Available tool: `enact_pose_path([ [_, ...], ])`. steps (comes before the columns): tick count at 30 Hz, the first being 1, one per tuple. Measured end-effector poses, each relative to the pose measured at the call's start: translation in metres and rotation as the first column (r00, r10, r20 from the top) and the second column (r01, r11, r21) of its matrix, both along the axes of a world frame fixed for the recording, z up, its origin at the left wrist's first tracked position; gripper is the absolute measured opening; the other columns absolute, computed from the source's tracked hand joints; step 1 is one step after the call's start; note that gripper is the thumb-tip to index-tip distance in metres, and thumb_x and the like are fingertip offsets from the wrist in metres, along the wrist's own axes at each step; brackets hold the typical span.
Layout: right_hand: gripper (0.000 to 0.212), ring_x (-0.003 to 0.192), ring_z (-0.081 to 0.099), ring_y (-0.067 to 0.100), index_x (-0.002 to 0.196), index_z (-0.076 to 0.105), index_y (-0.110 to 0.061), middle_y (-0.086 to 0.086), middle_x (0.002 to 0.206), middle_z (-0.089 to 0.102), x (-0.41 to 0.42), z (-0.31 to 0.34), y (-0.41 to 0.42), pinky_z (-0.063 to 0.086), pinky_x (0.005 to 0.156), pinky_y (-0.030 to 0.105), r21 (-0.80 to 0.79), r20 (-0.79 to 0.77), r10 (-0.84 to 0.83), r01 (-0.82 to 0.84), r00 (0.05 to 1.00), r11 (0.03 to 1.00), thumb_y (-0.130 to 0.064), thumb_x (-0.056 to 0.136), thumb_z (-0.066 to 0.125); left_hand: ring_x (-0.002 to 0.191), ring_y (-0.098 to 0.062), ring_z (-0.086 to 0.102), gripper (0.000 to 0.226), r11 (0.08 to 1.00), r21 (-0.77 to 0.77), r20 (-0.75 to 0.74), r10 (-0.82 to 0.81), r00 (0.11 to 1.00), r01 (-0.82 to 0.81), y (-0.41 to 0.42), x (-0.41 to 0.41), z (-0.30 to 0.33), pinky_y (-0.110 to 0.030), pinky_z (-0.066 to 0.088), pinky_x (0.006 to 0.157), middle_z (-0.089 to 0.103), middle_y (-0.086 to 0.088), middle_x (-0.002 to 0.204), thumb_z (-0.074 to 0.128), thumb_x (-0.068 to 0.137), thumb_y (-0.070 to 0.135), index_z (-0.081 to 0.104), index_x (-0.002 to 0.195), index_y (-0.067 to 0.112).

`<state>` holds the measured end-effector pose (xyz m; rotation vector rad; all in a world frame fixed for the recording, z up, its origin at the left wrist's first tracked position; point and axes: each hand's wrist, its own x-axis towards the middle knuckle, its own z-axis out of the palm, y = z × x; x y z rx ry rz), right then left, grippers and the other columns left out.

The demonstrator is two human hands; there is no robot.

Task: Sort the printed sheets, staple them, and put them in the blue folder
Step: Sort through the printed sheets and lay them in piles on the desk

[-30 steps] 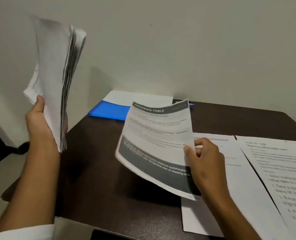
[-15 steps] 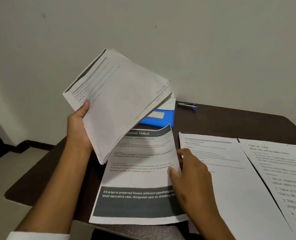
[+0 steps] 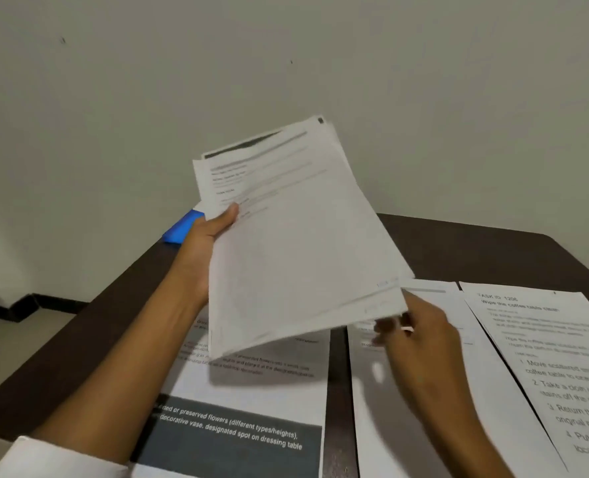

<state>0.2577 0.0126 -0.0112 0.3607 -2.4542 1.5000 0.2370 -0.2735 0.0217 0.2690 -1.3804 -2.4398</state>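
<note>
above the near-left part of the table (image 3: 476, 250), your left hand (image 3: 200, 250) holds the unsorted stack of printed sheets (image 3: 296, 236), thumb across the top page, the stack tilted toward you. your right hand (image 3: 420, 339) reaches under its lower right corner, fingers curled at the edge; motion blur hides whether they already pinch a sheet. three sorted piles lie flat below: the dressing-table sheet (image 3: 244, 422) on the left, a middle sheet (image 3: 407, 426), and the coffee-table sheet (image 3: 562, 357) on the right. the blue folder (image 3: 181, 229) shows just behind your left hand. sorting is the step in hand; next, judge the top page's heading and peel off one sheet only.
</note>
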Motion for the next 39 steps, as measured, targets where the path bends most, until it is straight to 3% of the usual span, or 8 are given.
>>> enact_pose_path([
  [4,0.047,0.109,0.075,0.021,0.121,0.073,-0.022,0.002,0.110,0.081,-0.035,0.018,0.022,0.054,0.100,0.044,-0.459,0.375,0.236,-0.041,0.896,0.887,-0.048,0.111,0.036,0.110,-0.030,0.075,0.034,0.996,-0.024,0.024,-0.090,0.996,0.091,0.019,-0.010,-0.020,-0.038,0.065,0.081,0.073,-0.013,0.131,0.061,0.103,0.021,0.068,0.135,0.013],
  [6,0.046,0.111,0.074,0.022,0.127,0.070,-0.025,0.000,0.114,0.080,-0.044,0.022,0.024,0.055,0.101,0.044,-0.427,0.412,0.251,-0.058,0.876,0.902,-0.053,0.108,0.038,0.113,-0.033,0.073,0.038,0.992,-0.038,0.047,-0.116,0.992,0.118,0.022,-0.013,-0.029,-0.041,0.065,0.082,0.072,-0.015,0.132,0.062,0.102,0.022,0.066,0.138,0.012],
  [10,0.023,0.092,0.075,0.005,0.123,0.066,-0.033,-0.013,0.096,0.079,-0.049,0.009,0.021,0.060,0.080,0.027,-0.164,0.222,0.164,-0.129,0.961,0.978,-0.037,0.100,0.067,0.123,-0.038,0.068,0.045,0.989,-0.009,0.073,-0.146,0.987,0.147,0.026,-0.016,-0.041,-0.051,0.062,0.093,0.070,-0.015,0.136,0.066,0.100,0.023,0.060,0.144,0.015],
  [13,0.030,0.099,0.077,0.013,0.125,0.064,-0.030,-0.009,0.109,0.080,-0.051,-0.004,0.016,0.064,0.088,0.037,-0.148,0.172,0.108,-0.082,0.979,0.986,-0.028,0.096,0.073,0.122,-0.038,0.069,0.041,0.987,-0.016,0.065,-0.159,0.985,0.160,0.033,-0.013,-0.040,-0.050,0.062,0.092,0.071,-0.014,0.134,0.062,0.102,0.021,0.062,0.142,0.016],
  [16,0.031,0.102,0.076,0.014,0.124,0.064,-0.030,-0.008,0.113,0.079,-0.055,-0.012,0.017,0.064,0.092,0.041,-0.170,0.166,0.076,-0.048,0.983,0.984,-0.023,0.096,0.074,0.121,-0.037,0.070,0.043,0.986,-0.008,0.070,-0.163,0.984,0.164,0.037,-0.013,-0.040,-0.051,0.063,0.092,0.072,-0.013,0.133,0.065,0.100,0.024,0.061,0.142,0.019],
  [26,0.032,0.103,0.074,0.005,0.122,0.063,-0.036,-0.019,0.114,0.077,-0.060,-0.020,0.019,0.062,0.091,0.028,-0.188,0.159,0.067,-0.037,0.985,0.981,-0.021,0.096,0.074,0.116,-0.036,0.073,0.047,0.986,0.004,0.095,-0.166,0.982,0.166,0.040,-0.016,-0.042,-0.051,0.065,0.084,0.074,-0.011,0.130,0.067,0.097,0.028,0.060,0.143,0.025],
  [33,0.034,0.107,0.074,0.007,0.127,0.062,-0.035,-0.018,0.119,0.076,-0.062,-0.025,0.020,0.061,0.096,0.034,-0.240,0.167,0.075,-0.033,0.983,0.970,-0.022,0.097,0.072,0.117,-0.037,0.072,0.045,0.986,0.023,0.105,-0.166,0.980,0.165,0.045,-0.017,-0.041,-0.054,0.064,0.087,0.073,-0.012,0.131,0.066,0.098,0.028,0.061,0.142,0.024],
  [39,0.029,0.103,0.076,0.009,0.125,0.062,-0.035,-0.016,0.114,0.078,-0.059,-0.025,0.021,0.064,0.089,0.033,-0.287,0.144,0.104,-0.060,0.984,0.956,-0.018,0.102,0.065,0.100,-0.031,0.079,0.033,0.989,0.043,0.119,-0.148,0.982,0.144,0.052,-0.011,-0.033,-0.046,0.067,0.075,0.077,-0.013,0.123,0.060,0.101,0.023,0.068,0.133,0.020],
])
